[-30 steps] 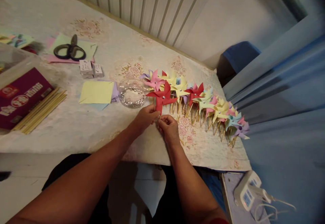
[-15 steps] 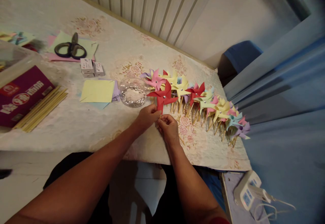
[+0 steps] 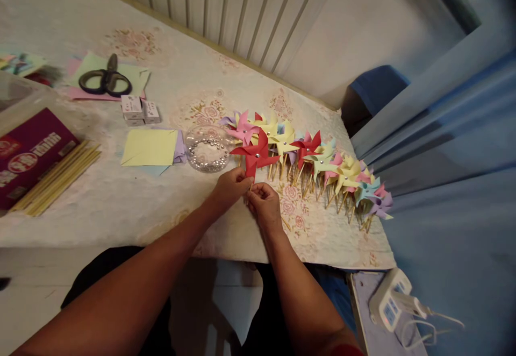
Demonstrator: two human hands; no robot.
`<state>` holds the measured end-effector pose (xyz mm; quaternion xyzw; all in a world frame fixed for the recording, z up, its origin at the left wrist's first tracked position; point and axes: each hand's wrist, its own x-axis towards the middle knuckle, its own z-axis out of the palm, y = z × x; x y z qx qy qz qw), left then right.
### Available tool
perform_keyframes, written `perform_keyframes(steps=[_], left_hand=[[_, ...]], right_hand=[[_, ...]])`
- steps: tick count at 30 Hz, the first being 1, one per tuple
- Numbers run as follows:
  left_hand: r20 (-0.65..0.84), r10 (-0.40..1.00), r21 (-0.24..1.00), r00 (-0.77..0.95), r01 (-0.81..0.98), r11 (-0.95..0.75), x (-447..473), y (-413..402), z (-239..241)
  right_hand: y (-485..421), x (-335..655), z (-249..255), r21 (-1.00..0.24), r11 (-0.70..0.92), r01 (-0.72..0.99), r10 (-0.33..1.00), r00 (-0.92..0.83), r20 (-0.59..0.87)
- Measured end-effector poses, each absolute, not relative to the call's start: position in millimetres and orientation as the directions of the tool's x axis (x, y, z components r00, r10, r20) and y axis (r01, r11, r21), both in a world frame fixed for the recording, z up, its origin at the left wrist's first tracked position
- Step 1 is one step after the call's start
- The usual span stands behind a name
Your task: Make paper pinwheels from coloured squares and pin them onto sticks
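Between my hands, near the middle of the table, is a red paper pinwheel [image 3: 258,155] with a silver pin at its centre. My left hand [image 3: 234,185] is closed just under its lower blade, pinching the top of its stick. Below and to the right, my right hand [image 3: 264,201] is closed round the same stick, most of which the fingers hide. Beyond and to the right lies a long row of finished pinwheels [image 3: 322,158] in pink, yellow, red, green, blue and purple. A clear round dish [image 3: 208,154] of small silver pins sits left of the red pinwheel.
Left of the dish are yellow and purple paper squares [image 3: 149,147], small white boxes [image 3: 133,108] and black-handled scissors [image 3: 107,80] on more paper. Wooden sticks [image 3: 56,181] lean by a purple box [image 3: 36,154] at far left. A power strip [image 3: 390,301] stands beside the table's right corner.
The view has shifted slightly, so most things sit a little further left. Both hands keep their grip on the red pinwheel's stick, with hardly any movement.
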<state>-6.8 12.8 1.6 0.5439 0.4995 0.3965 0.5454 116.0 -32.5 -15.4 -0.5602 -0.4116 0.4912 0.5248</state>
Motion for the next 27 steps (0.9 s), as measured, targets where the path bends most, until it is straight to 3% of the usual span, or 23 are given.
perform_keyframes(steps=[27], left_hand=[[-0.135, 0.977, 0.989, 0.168, 0.083, 0.122, -7.4, 10.6, 8.5]], right_hand=[[-34.3, 114.6, -10.6, -0.991, -0.136, -0.013, 0.973, 0.185, -0.136]])
